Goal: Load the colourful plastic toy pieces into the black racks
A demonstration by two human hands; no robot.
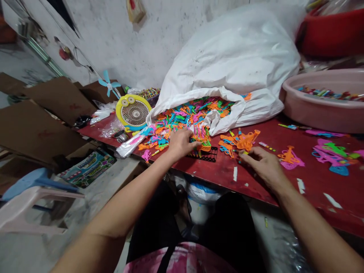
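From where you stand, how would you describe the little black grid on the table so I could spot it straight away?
On the red table, find the white sack spilling bright plastic pieces. Just below its mouth, by the person's left hand, lies a small black lattice rack, the only dark grid-shaped thing among the pink and orange pieces.

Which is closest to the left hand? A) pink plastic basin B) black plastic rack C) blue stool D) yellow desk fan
B. The black plastic rack lies right beside the fingers of the left hand.
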